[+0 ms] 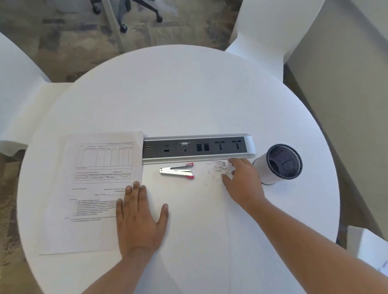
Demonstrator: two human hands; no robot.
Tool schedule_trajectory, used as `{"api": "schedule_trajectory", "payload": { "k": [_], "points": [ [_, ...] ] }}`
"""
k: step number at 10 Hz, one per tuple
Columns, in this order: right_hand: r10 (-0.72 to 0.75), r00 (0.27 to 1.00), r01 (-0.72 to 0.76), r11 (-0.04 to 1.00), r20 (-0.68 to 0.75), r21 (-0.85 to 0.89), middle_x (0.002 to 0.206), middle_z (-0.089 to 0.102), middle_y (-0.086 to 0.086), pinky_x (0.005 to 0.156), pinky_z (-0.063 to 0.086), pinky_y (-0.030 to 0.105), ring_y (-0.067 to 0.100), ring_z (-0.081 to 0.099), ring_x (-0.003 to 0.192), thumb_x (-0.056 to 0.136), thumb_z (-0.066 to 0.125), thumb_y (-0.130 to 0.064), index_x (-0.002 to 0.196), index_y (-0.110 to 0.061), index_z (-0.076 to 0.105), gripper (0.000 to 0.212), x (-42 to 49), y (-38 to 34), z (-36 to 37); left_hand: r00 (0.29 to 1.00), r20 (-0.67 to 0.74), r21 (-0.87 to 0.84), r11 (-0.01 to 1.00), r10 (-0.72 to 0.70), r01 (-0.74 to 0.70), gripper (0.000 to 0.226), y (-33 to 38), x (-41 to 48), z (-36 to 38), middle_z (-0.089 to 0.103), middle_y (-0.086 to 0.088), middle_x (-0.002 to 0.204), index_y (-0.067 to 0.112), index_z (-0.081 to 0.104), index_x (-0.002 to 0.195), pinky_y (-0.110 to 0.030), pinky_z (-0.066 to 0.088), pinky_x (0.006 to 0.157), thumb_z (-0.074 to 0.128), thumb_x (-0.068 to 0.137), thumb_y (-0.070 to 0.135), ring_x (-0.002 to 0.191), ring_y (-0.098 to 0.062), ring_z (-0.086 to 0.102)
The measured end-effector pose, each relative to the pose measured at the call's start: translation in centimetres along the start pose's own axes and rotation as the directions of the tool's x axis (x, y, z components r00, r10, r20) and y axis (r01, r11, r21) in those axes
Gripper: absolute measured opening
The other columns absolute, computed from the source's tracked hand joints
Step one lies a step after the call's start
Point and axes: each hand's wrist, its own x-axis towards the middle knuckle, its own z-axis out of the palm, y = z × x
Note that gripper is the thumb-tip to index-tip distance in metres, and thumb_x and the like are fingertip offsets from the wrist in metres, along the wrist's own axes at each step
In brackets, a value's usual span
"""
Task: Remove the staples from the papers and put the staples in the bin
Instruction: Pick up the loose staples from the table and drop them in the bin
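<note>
A: Papers [93, 191] lay flat at left; left hand [138, 217] spread open, palm pressing their right edge. Staple remover [177, 170] idle mid-table.

B: Staples?

A: Loose staple pile [220, 168] under right hand [242, 182], fingers apart, gripping nothing. Gathering step, I judged. Next: sweep pile rightward into mesh bin [279, 165].

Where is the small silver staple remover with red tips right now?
In the head view, the silver staple remover with red tips lies untouched at table centre, just in front of the grey socket strip, between the printed papers and the staple pile.
</note>
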Motion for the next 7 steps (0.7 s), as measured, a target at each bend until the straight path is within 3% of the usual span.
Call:
{"api": "schedule_trajectory", "payload": {
  "k": [1, 3, 5, 7],
  "points": [
    [-0.003, 1.0, 0.004, 0.999, 0.022, -0.045, 0.126, 0.057, 0.006, 0.092, 0.046, 0.034, 0.026, 0.057, 0.111, 0.087, 0.065, -0.027, 0.13, -0.015, 0.055, 0.046, 1.44, -0.55, 0.04, 1.0, -0.019, -0.002, 1.0, -0.003, 0.002, 0.085, 0.05, 0.0, 0.02, 0.033, -0.007, 0.163, 0.006, 0.038, 0.151, -0.044, 0.012, 0.126, 0.034, 0.087, 0.063, 0.153, -0.024, 0.024],
    [-0.137, 0.987, 0.149, 0.977, 0.085, -0.152, 0.106, 0.059, 0.005, 0.073, 0.048, 0.032, 0.027, 0.059, 0.095, 0.089, 0.056, -0.018, 0.106, -0.014, 0.065, 0.02, 2.04, -1.08, 0.25, 0.999, -0.04, -0.019, 1.0, -0.009, 0.009, 0.085, 0.18, -0.06, 0.07, 0.035, -0.007, 0.161, 0.006, 0.039, 0.149, -0.045, 0.014, 0.125, 0.036, 0.086, 0.062, 0.152, -0.024, 0.026],
    [-0.18, 0.98, 0.19, 0.972, 0.082, -0.139, 0.098, 0.062, 0.003, 0.07, 0.048, 0.033, 0.028, 0.059, 0.087, 0.085, 0.051, -0.009, 0.095, -0.017, 0.066, 0.02, 2.04, -0.66, 0.22, 0.999, -0.038, -0.025, 0.999, -0.02, 0.019, 0.084, 0.26, -0.05, 0.08, 0.035, -0.006, 0.161, 0.008, 0.039, 0.149, -0.044, 0.013, 0.126, 0.036, 0.085, 0.063, 0.152, -0.023, 0.025],
    [-0.122, 0.992, 0.122, 0.992, 0.043, -0.004, 0.081, 0.071, -0.003, 0.069, 0.052, 0.028, 0.018, 0.063, 0.078, 0.082, 0.057, -0.01, 0.083, -0.019, 0.071, 0.017, 1.57, -0.27, -0.73, 0.999, -0.038, -0.019, 0.999, -0.026, 0.026, 0.084, 0.2, -0.09, 0.11, 0.035, -0.006, 0.161, 0.008, 0.039, 0.149, -0.044, 0.013, 0.126, 0.037, 0.085, 0.063, 0.152, -0.023, 0.025]
  ]
}}
